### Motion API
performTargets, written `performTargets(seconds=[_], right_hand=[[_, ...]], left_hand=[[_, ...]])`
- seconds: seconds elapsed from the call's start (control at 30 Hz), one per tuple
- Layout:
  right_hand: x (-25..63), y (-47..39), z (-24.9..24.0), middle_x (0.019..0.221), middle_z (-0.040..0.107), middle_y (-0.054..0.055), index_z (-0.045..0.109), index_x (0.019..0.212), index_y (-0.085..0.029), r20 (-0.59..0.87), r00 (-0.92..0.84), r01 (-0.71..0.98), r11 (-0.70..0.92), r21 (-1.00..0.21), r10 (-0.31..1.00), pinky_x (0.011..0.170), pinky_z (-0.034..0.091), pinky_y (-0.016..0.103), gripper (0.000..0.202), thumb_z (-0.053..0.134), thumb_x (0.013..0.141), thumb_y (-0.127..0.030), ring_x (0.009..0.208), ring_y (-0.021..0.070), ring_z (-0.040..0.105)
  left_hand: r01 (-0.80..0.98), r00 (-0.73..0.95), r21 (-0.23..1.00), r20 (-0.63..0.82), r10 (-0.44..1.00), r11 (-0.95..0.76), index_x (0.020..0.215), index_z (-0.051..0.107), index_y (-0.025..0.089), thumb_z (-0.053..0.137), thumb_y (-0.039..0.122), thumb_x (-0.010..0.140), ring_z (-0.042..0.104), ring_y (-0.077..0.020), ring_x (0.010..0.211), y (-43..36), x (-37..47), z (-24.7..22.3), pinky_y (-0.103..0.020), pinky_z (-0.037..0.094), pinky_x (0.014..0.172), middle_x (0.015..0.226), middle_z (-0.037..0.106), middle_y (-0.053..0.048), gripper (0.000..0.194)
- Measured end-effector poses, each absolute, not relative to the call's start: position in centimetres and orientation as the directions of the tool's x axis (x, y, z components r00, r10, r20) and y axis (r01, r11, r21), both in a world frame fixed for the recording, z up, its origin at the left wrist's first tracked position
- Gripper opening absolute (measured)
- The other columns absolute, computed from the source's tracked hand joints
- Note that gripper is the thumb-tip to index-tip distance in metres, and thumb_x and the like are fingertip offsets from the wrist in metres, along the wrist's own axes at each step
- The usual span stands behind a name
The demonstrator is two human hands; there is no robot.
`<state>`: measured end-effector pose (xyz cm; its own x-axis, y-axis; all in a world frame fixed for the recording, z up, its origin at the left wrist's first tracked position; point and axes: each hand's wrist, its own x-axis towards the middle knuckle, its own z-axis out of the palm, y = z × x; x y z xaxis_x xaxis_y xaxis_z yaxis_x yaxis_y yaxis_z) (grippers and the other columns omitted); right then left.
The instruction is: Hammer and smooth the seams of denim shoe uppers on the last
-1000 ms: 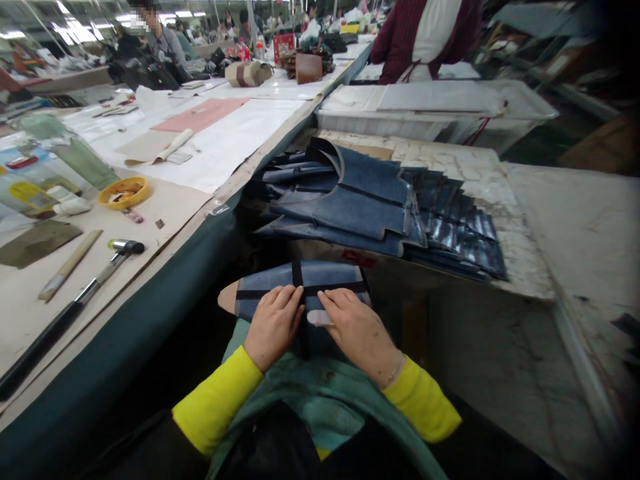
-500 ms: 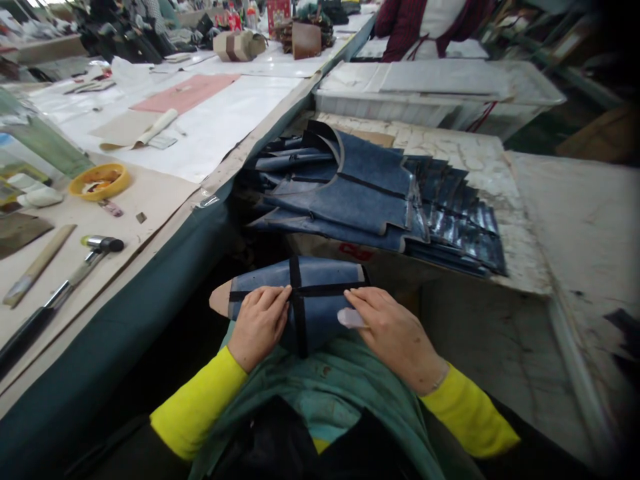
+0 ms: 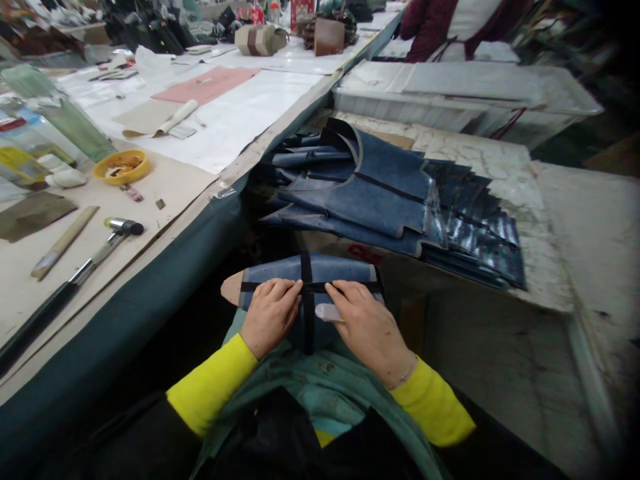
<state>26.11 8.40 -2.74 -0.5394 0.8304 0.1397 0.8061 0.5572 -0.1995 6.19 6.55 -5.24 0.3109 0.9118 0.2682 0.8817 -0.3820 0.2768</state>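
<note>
A blue leather-like piece [image 3: 340, 268] lies across my lap over a rounded form with a pale tan tip [image 3: 232, 289] at its left end. Two black strips cross on it, one running lengthwise and one crosswise [image 3: 307, 267]. My left hand [image 3: 271, 313] presses on the lengthwise strip, its thumb and forefinger pinched together beside the crossing. Just right of the crossing, the fingertips of my right hand [image 3: 373, 330] touch the same strip. A small flat whitish tool with a rounded end [image 3: 327, 312] sticks out from under my right fingers; its other end is hidden in the hand.
Blue cut pieces [image 3: 395, 177] lie stacked on a board [image 3: 543, 267] ahead. On the left table are a hammer [image 3: 95, 260], a wooden stick [image 3: 65, 243], a yellow dish [image 3: 123, 167] and a green bottle [image 3: 80, 123]. A person in dark red [image 3: 425, 27] stands beyond a plastic bin [image 3: 450, 100].
My right hand has slid left along the black strip toward the crossing, carrying the whitish tool. My left hand stays at the crossing. The whole view has shifted slightly.
</note>
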Motion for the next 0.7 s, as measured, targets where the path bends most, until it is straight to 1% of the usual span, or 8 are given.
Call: performTargets(seconds=[0.1,0.2,0.37,0.47,0.53,0.6,0.7], right_hand=[[27.2,8.7,-2.7,0.114,0.061,0.010,0.056,0.120,-0.016,0.146,-0.543,0.805,0.562,-0.188,0.827,0.087,0.049,0.036,0.043,0.051,0.077,-0.010,0.107,0.0244,0.052],[28.8,9.1,-2.8,0.113,0.061,0.010,0.057,0.118,-0.016,0.150,-0.533,0.818,0.552,-0.161,0.833,0.086,0.049,0.036,0.039,0.051,0.080,-0.014,0.106,0.0243,0.053],[31.0,9.2,-3.1,0.112,0.061,0.010,0.058,0.117,-0.013,0.162,-0.470,0.865,0.489,-0.112,0.868,0.087,0.049,0.037,0.036,0.051,0.082,-0.016,0.105,0.0244,0.054],[30.7,8.8,-3.1,0.112,0.060,0.013,0.057,0.116,-0.011,0.170,-0.464,0.872,0.483,-0.086,0.869,0.088,0.049,0.039,0.036,0.052,0.081,-0.015,0.105,0.0262,0.053],[29.8,8.4,-3.0,0.113,0.060,0.014,0.057,0.117,-0.010,0.185,-0.478,0.862,0.499,-0.090,0.859,0.087,0.049,0.039,0.037,0.052,0.080,-0.014,0.107,0.0267,0.053],[28.6,8.0,-3.0,0.115,0.060,0.014,0.056,0.118,-0.011,0.203,-0.500,0.842,0.528,-0.111,0.842,0.089,0.049,0.039,0.038,0.051,0.080,-0.013,0.108,0.0262,0.052],[26.7,7.3,-3.0,0.119,0.059,0.014,0.054,0.121,-0.010,0.199,-0.540,0.811,0.569,-0.137,0.818,0.092,0.048,0.038,0.042,0.052,0.079,-0.011,0.110,0.0260,0.051]], left_hand=[[0.876,0.325,0.278,0.265,0.908,-0.395,0.122,0.053,0.019,0.039,0.025,0.092,0.052,-0.0212,0.101,6.6,6.0,-5.3,-0.038,0.043,0.087,0.108,0.060,-0.009,0.033],[0.877,0.332,0.269,0.260,0.907,-0.398,0.123,0.053,0.020,0.040,0.026,0.092,0.052,-0.0216,0.101,6.6,5.5,-5.5,-0.039,0.043,0.087,0.109,0.060,-0.009,0.034],[0.885,0.305,0.273,0.273,0.912,-0.378,0.123,0.053,0.019,0.041,0.025,0.092,0.051,-0.0224,0.102,6.1,4.6,-5.6,-0.039,0.042,0.089,0.111,0.059,-0.009,0.034],[0.897,0.260,0.284,0.281,0.924,-0.339,0.121,0.054,0.017,0.041,0.025,0.092,0.050,-0.0227,0.103,5.6,4.6,-5.5,-0.040,0.041,0.092,0.112,0.059,-0.009,0.033],[0.895,0.249,0.300,0.275,0.929,-0.329,0.122,0.053,0.017,0.041,0.026,0.092,0.049,-0.0227,0.105,5.3,5.1,-5.5,-0.040,0.039,0.094,0.115,0.058,-0.009,0.033],[0.880,0.280,0.314,0.261,0.924,-0.355,0.125,0.051,0.018,0.040,0.026,0.092,0.047,-0.0223,0.109,5.1,6.0,-5.4,-0.040,0.037,0.097,0.122,0.056,-0.007,0.035],[0.869,0.308,0.321,0.246,0.919,-0.377,0.128,0.047,0.019,0.038,0.027,0.093,0.046,-0.0218,0.113,5.1,7.5,-5.1,-0.040,0.036,0.099,0.128,0.054,-0.004,0.037]])
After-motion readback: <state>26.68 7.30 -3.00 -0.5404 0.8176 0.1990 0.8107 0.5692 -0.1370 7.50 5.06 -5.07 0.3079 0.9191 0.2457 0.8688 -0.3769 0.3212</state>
